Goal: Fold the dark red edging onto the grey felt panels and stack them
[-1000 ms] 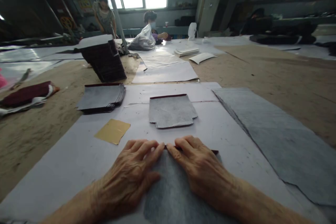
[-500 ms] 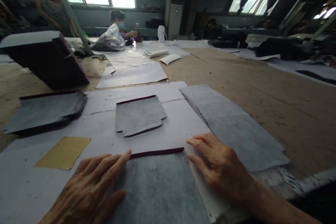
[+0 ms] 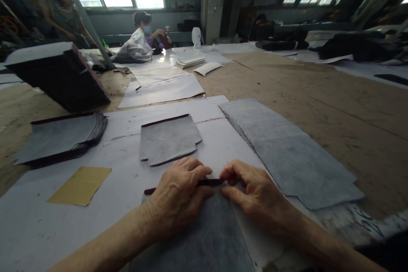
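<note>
"Fingers [image 3: 231,169] of the right hand [image 3: 259,195] are bent in at the right end of a dark red edge [image 3: 210,182], with the thumb [image 3: 235,195] lower, on the near side; what about the other side?"

"Left hand [image 3: 175,197] lies across the middle of that edge, its fingers just beyond it and its thumb on the near side; I cannot tell whether either hand truly pinches or only presses."

"And the piece they are on?"

"Grey sheet [image 3: 204,238], flat on white paper [image 3: 121,225], directly below and between the hands; it runs towards the near side and out of view, so its full length is hidden."

"Which line matters, then?"

"Its far edge; that runs left to right, rising slightly to the right, with the left end bare beyond the left wrist; the right hand is nearer the right corner, the left hand nearer the middle."

"Anything close by?"

"Notched piece [image 3: 170,140] just beyond the left hand, apart from it; yellow card [image 3: 81,185] farther left, a curled stack [image 3: 68,136] past that; larger grey sheets [image 3: 287,153] to the right, partly over the brown worktop [image 3: 321,106]."
</note>
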Motion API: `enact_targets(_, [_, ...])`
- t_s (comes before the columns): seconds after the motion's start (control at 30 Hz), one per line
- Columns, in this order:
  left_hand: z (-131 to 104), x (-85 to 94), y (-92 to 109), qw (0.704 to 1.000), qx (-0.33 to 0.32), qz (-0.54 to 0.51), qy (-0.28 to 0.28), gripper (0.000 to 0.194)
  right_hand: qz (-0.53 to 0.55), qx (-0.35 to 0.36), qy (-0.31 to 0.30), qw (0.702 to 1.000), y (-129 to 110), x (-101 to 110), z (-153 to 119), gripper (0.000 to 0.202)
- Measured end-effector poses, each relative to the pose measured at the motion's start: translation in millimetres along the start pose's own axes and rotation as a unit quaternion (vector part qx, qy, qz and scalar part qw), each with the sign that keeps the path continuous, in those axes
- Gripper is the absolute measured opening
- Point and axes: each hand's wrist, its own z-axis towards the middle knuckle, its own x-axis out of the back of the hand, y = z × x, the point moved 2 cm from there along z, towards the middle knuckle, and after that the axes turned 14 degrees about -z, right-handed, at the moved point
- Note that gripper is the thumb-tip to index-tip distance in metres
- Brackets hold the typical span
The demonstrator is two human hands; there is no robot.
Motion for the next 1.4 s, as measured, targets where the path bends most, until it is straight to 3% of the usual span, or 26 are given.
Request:
enact_targets(0.2, [3, -8.7, -7, 0.993, 0.069, -0.092, 0.034, 0.005, 0.08, -0.035, -0.016, 0.996, -4, -1, 2, 0.03])
enact_targets(0.6, [4, -10.0, -6, 0.989, 0.112, -0.091, 0.038, 0.009, 0.083, -0.069, -0.056, 0.993, -2, -7, 4, 0.032])
enact_targets(0.7, [1, -8.0, -6, 0.99, 0.062, -0.097, 0.084, 0.002, 0.1, -0.105, -0.071, 0.987, 0, -8, 4, 0.03])
enact_targets(0.8, [-5, -5.0, -4, 0.986, -0.046, -0.064, 0.148, 0.017, 0.119, -0.136, -0.078, 0.98, 0, -9, 5, 0.03])
enact_targets(0.9, [-7, -4.2, -2, 0.975, -0.132, 0.009, 0.18, 0.018, 0.135, -0.158, -0.075, 0.975, -1, -9, 6, 0.032])
enact_targets(1.13, [-2, -9.7, -3, 0.974, -0.168, 0.044, 0.148, 0.015, 0.214, -0.13, -0.061, 0.966, -2, -8, 6, 0.032])
enact_targets(1.4, [-2, -10.3, 4, 0.957, -0.226, 0.121, 0.137, 0.015, 0.221, -0.114, -0.056, 0.967, -4, -7, 5, 0.031])
